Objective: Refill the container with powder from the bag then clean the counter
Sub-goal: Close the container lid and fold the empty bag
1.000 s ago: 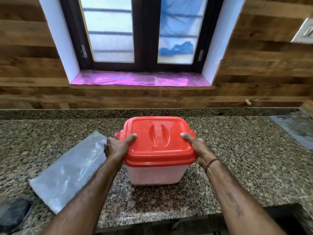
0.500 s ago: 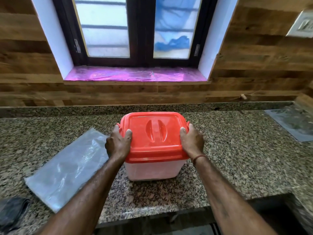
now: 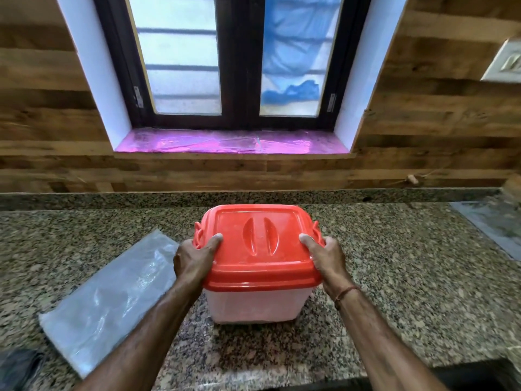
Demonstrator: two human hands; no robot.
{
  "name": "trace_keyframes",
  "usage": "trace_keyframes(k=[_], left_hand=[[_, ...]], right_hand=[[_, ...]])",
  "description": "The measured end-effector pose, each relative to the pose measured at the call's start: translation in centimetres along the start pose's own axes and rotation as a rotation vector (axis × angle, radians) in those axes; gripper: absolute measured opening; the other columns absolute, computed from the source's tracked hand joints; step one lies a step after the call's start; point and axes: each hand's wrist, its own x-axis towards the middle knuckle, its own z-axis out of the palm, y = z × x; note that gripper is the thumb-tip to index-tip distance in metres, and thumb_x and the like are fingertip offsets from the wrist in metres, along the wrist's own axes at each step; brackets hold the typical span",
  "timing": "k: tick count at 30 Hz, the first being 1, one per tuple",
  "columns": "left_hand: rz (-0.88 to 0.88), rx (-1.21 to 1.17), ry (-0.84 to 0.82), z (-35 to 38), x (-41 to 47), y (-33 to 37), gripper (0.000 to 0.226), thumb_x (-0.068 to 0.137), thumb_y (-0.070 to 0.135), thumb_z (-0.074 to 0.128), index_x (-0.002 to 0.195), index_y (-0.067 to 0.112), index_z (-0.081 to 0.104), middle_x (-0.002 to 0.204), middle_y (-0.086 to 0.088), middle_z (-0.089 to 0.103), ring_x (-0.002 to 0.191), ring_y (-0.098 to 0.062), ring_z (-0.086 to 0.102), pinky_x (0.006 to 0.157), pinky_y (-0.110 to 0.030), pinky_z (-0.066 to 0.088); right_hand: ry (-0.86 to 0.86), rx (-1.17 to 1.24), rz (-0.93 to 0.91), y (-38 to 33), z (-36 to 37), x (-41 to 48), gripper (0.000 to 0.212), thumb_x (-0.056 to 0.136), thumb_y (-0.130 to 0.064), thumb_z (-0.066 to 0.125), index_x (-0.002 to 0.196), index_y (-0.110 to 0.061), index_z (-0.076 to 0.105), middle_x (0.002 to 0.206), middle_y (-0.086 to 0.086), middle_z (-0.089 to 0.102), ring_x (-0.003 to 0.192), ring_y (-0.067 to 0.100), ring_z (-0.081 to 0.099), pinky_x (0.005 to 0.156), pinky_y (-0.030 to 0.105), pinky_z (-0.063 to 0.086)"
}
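Observation:
A square translucent container with a red lid stands on the granite counter in the middle of the view. My left hand grips the lid's left edge, thumb on top. My right hand grips the lid's right edge the same way. A flat, clear plastic bag lies on the counter just left of the container, beside my left forearm. The container's contents are hidden behind the cloudy wall.
A dark cloth lies at the counter's front left corner. Another plastic sheet rests at the far right. Behind the counter rise a wooden wall and a window with a pink-covered sill. The counter's front edge runs below my forearms.
Both hands stay on the lid's sides; the thumbs have shifted up onto the lid's top. The container has kept its place on the counter while the camera view moved slightly.

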Motion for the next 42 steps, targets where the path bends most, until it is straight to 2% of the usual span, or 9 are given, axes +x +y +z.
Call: trace_keyframes(k=[5,12,15,18,23,31,36,39,42], left_hand=[[0.020,-0.013,0.028,2.1,3.7,3.4,0.047,0.083,0.050,0.076,0.102,0.008,0.069,0.088,-0.010,0.073,0.078,-0.025,0.072,0.056,-0.027,0.052],[0.126,-0.024,-0.013,6.6,11.6,8.8,0.065,0.066,0.050,0.085,0.112,0.008,0.070,0.099,-0.012,0.076,0.087,-0.026,0.075,0.075,-0.041,0.063],[0.110,0.013,0.047,8.6,15.1,9.2,0.080,0.055,0.068,0.082,0.115,0.016,0.068,0.099,-0.006,0.076,0.088,-0.025,0.075,0.078,-0.046,0.064],[0.100,0.052,0.088,9.9,17.2,8.9,0.067,0.071,0.061,0.080,0.118,0.016,0.067,0.103,-0.005,0.074,0.091,-0.024,0.072,0.081,-0.039,0.061],[0.133,0.037,0.127,11.3,20.0,9.2,0.049,0.082,0.049,0.078,0.119,0.018,0.067,0.106,-0.004,0.072,0.096,-0.024,0.070,0.086,-0.041,0.059],[0.133,0.104,0.114,11.8,21.9,8.6,0.070,0.077,0.065,0.068,0.129,0.019,0.061,0.118,-0.007,0.069,0.106,-0.027,0.067,0.093,-0.045,0.056],[0.047,0.207,-0.010,10.8,20.8,8.5,0.120,0.067,0.097,0.043,0.160,0.025,0.019,0.159,-0.016,0.033,0.141,-0.038,0.042,0.109,-0.062,0.042],[0.075,0.175,-0.022,9.6,18.0,6.7,0.110,0.081,0.089,0.042,0.163,0.029,0.000,0.170,-0.013,0.007,0.154,-0.037,0.019,0.115,-0.069,0.028],[0.111,0.198,0.019,7.0,15.6,4.1,0.101,0.085,0.081,0.047,0.162,0.029,0.009,0.168,-0.013,0.014,0.150,-0.035,0.029,0.113,-0.063,0.035]], right_hand=[[0.004,-0.044,-0.075,-2.4,0.6,5.6,0.042,0.086,-0.044,0.073,0.111,-0.012,0.064,0.092,0.006,0.073,0.075,0.020,0.072,0.056,0.027,0.054],[-0.015,-0.119,-0.129,-6.9,2.5,15.7,0.039,0.089,-0.041,0.071,0.108,-0.007,0.067,0.100,0.009,0.072,0.072,0.013,0.062,0.055,0.023,0.041],[-0.030,-0.134,-0.134,-7.9,3.9,19.8,0.058,0.079,-0.054,0.069,0.113,-0.006,0.068,0.108,0.013,0.074,0.089,0.026,0.069,0.070,0.028,0.049],[-0.043,-0.183,-0.126,-7.8,5.5,23.1,0.054,0.088,-0.048,0.068,0.121,-0.005,0.065,0.117,0.015,0.071,0.107,0.031,0.066,0.080,0.027,0.043],[-0.017,-0.165,-0.141,-7.6,6.9,25.8,0.050,0.092,-0.046,0.064,0.126,-0.009,0.062,0.121,0.013,0.068,0.103,0.027,0.061,0.080,0.028,0.038],[-0.005,-0.150,-0.141,-6.9,7.6,26.8,0.049,0.093,-0.048,0.063,0.128,-0.013,0.060,0.120,0.010,0.064,0.095,0.020,0.055,0.062,0.025,0.036],[-0.042,-0.204,-0.107,-7.9,6.9,26.1,0.060,0.090,-0.059,0.060,0.130,-0.014,0.058,0.125,0.011,0.065,0.105,0.026,0.060,0.084,0.033,0.046],[0.016,-0.325,-0.181,-7.3,6.3,23.9,0.076,0.095,-0.060,0.053,0.150,-0.010,0.040,0.147,0.019,0.049,0.132,0.035,0.049,0.107,0.043,0.043],[0.209,-0.422,-0.361,-6.3,7.2,19.1,0.083,0.098,-0.061,0.045,0.161,-0.012,0.023,0.164,0.019,0.029,0.150,0.035,0.026,0.121,0.053,0.027]])
